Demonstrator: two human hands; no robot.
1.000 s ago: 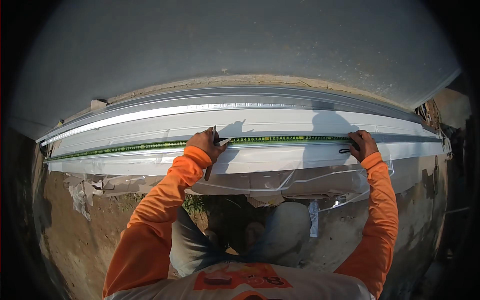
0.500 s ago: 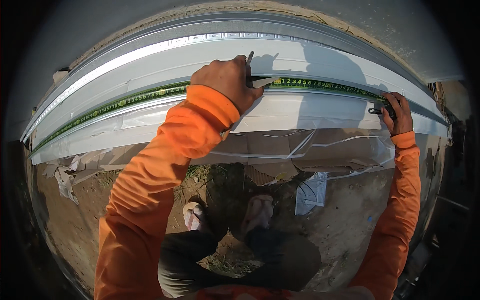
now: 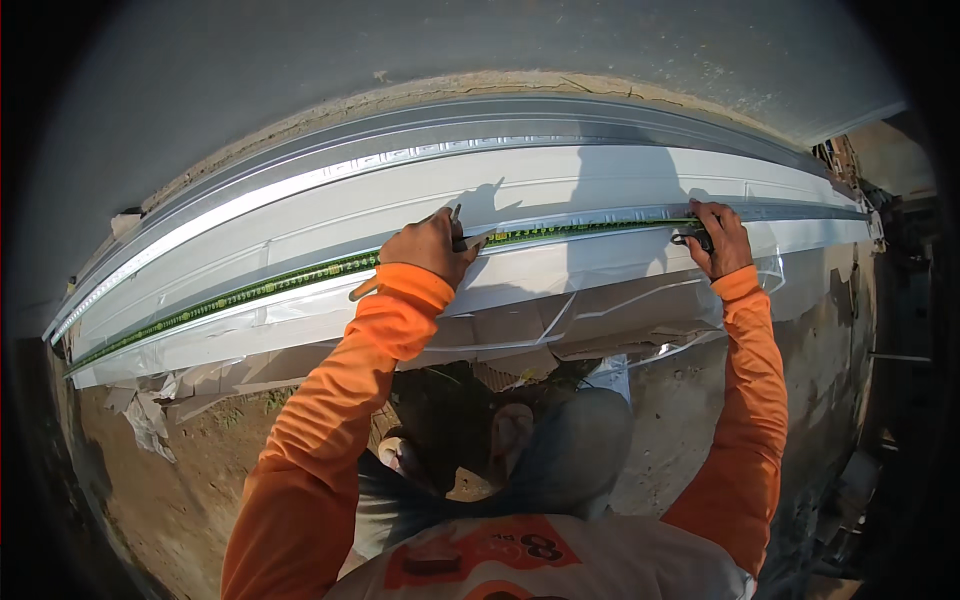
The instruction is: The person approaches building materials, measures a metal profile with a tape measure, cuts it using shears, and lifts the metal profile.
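A long green measuring tape (image 3: 250, 292) lies stretched along a shiny metal channel (image 3: 800, 212), from its far left end to my right hand. My left hand (image 3: 425, 245) is closed around what look like metal snips; one dark tip (image 3: 457, 213) points up past the knuckles. A tan handle (image 3: 363, 289) sticks out below that hand, and the rest is hidden by the palm. The left fingers rest at the tape's edge. My right hand (image 3: 722, 238) grips the tape measure's black case, whose small dark loop (image 3: 681, 239) hangs out on the left.
White panels (image 3: 400, 190) lie beneath the channel, partly wrapped in clear plastic. Torn cardboard (image 3: 500, 328) edges the near side. More grey metal profiles (image 3: 480, 118) run along the wall behind. My feet are on the dirt ground (image 3: 665, 440).
My right hand and the tape case have come nearer my left hand, away from the panels' right end. The view has shifted, and the snips' pointed blade shows less than before.
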